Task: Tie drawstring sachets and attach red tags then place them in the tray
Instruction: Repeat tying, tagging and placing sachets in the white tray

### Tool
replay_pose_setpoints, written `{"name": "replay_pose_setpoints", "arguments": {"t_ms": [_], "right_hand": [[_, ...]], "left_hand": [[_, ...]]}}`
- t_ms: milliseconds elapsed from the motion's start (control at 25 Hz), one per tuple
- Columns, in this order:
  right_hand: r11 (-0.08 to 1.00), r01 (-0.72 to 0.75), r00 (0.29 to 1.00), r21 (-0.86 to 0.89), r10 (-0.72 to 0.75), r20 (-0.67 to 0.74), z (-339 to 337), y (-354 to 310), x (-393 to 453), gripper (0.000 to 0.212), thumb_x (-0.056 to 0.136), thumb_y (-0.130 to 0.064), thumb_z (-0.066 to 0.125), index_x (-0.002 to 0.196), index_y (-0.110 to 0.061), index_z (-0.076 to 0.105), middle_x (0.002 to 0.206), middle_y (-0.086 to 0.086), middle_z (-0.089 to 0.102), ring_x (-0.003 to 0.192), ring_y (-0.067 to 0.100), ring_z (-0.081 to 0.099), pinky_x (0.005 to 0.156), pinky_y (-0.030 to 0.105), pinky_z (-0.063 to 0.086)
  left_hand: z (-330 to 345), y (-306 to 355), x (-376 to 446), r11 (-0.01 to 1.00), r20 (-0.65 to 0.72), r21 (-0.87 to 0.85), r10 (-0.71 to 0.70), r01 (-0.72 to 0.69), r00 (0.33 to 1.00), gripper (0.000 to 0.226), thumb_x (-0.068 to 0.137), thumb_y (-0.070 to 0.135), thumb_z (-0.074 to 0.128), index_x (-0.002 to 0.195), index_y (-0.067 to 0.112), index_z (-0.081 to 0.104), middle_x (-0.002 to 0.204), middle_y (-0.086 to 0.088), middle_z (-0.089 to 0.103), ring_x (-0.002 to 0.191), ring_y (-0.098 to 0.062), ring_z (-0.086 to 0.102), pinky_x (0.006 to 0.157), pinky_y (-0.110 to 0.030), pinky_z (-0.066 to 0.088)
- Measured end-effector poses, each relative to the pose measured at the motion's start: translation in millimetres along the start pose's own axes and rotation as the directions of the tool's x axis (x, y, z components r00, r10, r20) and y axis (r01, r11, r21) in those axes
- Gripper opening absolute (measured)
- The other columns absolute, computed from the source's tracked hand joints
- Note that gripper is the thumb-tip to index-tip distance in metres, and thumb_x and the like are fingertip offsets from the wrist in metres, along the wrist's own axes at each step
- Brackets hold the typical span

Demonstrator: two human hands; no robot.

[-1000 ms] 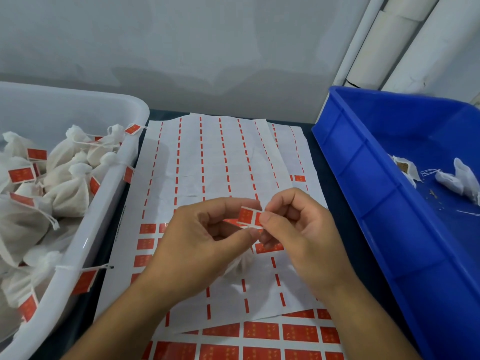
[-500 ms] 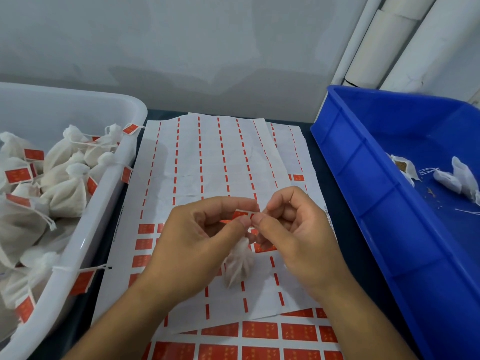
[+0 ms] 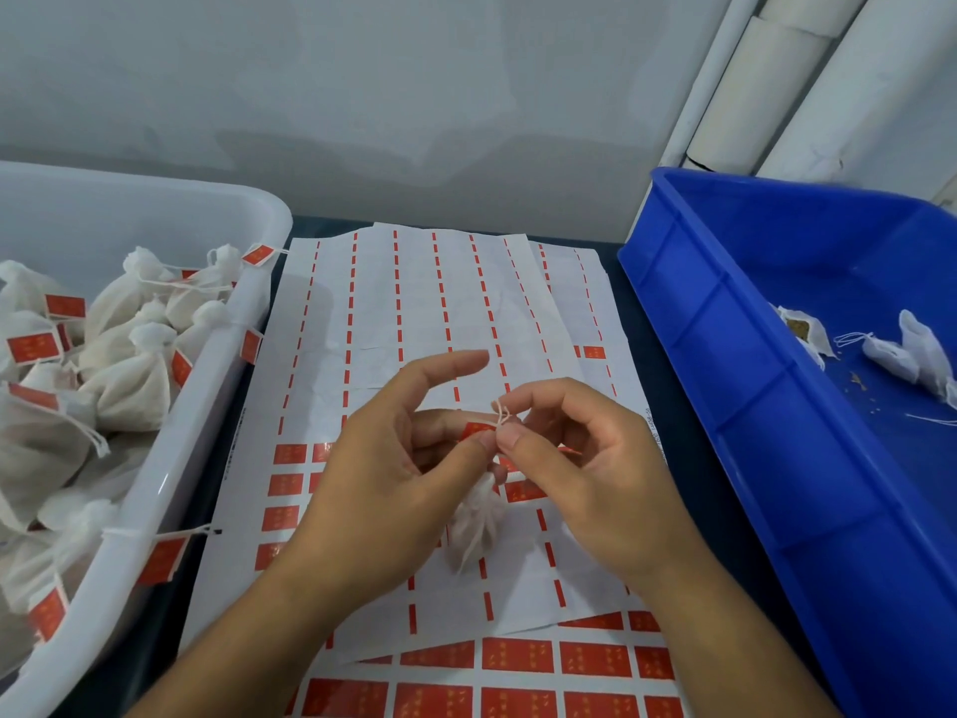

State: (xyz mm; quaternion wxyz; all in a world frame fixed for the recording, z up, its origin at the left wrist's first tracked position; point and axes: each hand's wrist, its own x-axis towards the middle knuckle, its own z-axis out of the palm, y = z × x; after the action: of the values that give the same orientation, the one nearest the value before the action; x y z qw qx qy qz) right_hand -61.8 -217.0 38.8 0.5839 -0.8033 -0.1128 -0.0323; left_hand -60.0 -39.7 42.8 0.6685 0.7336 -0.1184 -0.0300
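Grip: right hand [image 3: 585, 474], thumb and forefinger pressed together on the white drawstring [image 3: 500, 413] just above a red tag [image 3: 477, 430], the string's loose ends sticking up past the fingertips. Left hand [image 3: 383, 489], thumb tip pinching the same tag against what appear to be its lower fingers, partly hidden; forefinger straight and raised, touching nothing. Item held: 1 small white sachet [image 3: 476, 526], gathered at the neck, hanging from the string directly below the 2 hands, its lower end at or just above the sticker sheet [image 3: 362, 323]; contact cannot be told. Landmark: sticker sheet, white backing paper with red dashed remnants in columns, lying flat under both hands; whole red tags left on it at its near-left part and 1 alone near its right edge. Under its near edge, a second sheet [image 3: 518, 660] with full rows of red tags. Left of the sticker sheet, touching its edge: white tray [image 3: 171, 484] holding many tied, tagged sachets, 3 tags draped over its rim. Right of the sticker sheet: blue bin [image 3: 725, 355] with a few untagged white sachets [image 3: 901, 349] and loose crumbs on its floor. Beyond the sheet: grey wall [image 3: 414, 95].
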Motion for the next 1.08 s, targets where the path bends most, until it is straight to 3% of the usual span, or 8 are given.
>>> {"name": "replay_pose_setpoints", "arguments": {"t_ms": [200, 280, 440, 560, 680, 840, 1080], "right_hand": [[0.999, 0.032, 0.999, -0.018, -0.033, -0.042, -3, 0, 0, 0.012, 0.093, -0.027, 0.074, 0.097, -0.039, 0.071, 0.097, -0.016, 0.069, 0.092, 0.010, 0.072, 0.073, 0.019, 0.059], [0.999, 0.037, 0.998, -0.020, -0.038, -0.043, -3, -2, -1, 0.010, 0.091, -0.029, 0.073, 0.095, -0.039, 0.071, 0.097, -0.016, 0.067, 0.093, 0.010, 0.071, 0.072, 0.018, 0.059], [0.998, 0.038, 0.999, -0.059, -0.039, -0.023, -3, -2, -1, 0.005, 0.091, -0.035, 0.067, 0.094, -0.038, 0.068, 0.100, -0.016, 0.065, 0.097, 0.015, 0.069, 0.078, 0.028, 0.062], [0.997, 0.048, 0.998, -0.058, -0.050, -0.026, -2, -3, -2, 0.003, 0.095, -0.034, 0.063, 0.095, -0.037, 0.065, 0.098, -0.016, 0.065, 0.098, 0.011, 0.068, 0.078, 0.022, 0.059], [0.999, 0.034, 0.999, -0.002, -0.034, -0.041, 0, -3, -2, 0.004, 0.098, -0.033, 0.060, 0.098, -0.035, 0.063, 0.093, -0.018, 0.068, 0.096, 0.007, 0.068, 0.078, 0.016, 0.057], [0.999, 0.041, 0.994, 0.020, -0.039, -0.103, 0, -4, 0, 0.008, 0.101, -0.029, 0.061, 0.098, -0.036, 0.063, 0.091, -0.016, 0.068, 0.094, 0.011, 0.069, 0.079, 0.018, 0.057], [0.999, 0.007, 0.967, 0.036, 0.003, -0.256, 0, -5, -1, 0.005, 0.101, -0.034, 0.062, 0.097, -0.037, 0.063, 0.091, -0.014, 0.069, 0.092, 0.009, 0.069, 0.075, 0.015, 0.057]], "left_hand": [[1, -1, 0, 1.000, 0.015, 0.006, 0.012, -0.012, 1.000, 0.054, 0.080, 0.040, 0.065, 0.132, 0.046, 0.050, 0.090, 0.012, 0.078, 0.087, -0.011, 0.076, 0.074, -0.013, 0.056], [1, -1, 0, 1.000, 0.018, 0.015, 0.017, -0.017, 1.000, 0.053, 0.080, 0.040, 0.064, 0.131, 0.046, 0.050, 0.089, 0.011, 0.078, 0.086, -0.011, 0.076, 0.074, -0.013, 0.056], [2, -2, -1, 1.000, 0.032, 0.018, 0.016, -0.017, 0.999, 0.049, 0.082, 0.038, 0.063, 0.129, 0.043, 0.052, 0.088, 0.010, 0.077, 0.086, -0.011, 0.075, 0.073, -0.012, 0.055], [2, -3, -1, 1.000, 0.045, 0.018, 0.025, -0.026, 0.999, 0.047, 0.083, 0.040, 0.064, 0.129, 0.040, 0.055, 0.091, 0.007, 0.077, 0.089, -0.014, 0.075, 0.078, -0.016, 0.057], [4, -4, -2, 0.995, 0.082, 0.094, 0.017, -0.025, 0.996, 0.047, 0.083, 0.046, 0.064, 0.129, 0.047, 0.052, 0.096, 0.012, 0.075, 0.096, -0.010, 0.073, 0.079, -0.019, 0.058], [7, -8, -3, 0.978, 0.077, 0.204, 0.031, -0.046, 0.997, 0.044, 0.083, 0.054, 0.060, 0.125, 0.050, 0.049, 0.092, 0.020, 0.073, 0.095, -0.001, 0.070, 0.082, -0.020, 0.053], [8, -12, -2, 0.942, 0.032, 0.336, 0.010, -0.020, 0.999, 0.037, 0.075, 0.067, 0.057, 0.109, 0.073, 0.041, 0.095, 0.032, 0.067, 0.100, 0.012, 0.061, 0.068, 0.004, 0.043]]}}
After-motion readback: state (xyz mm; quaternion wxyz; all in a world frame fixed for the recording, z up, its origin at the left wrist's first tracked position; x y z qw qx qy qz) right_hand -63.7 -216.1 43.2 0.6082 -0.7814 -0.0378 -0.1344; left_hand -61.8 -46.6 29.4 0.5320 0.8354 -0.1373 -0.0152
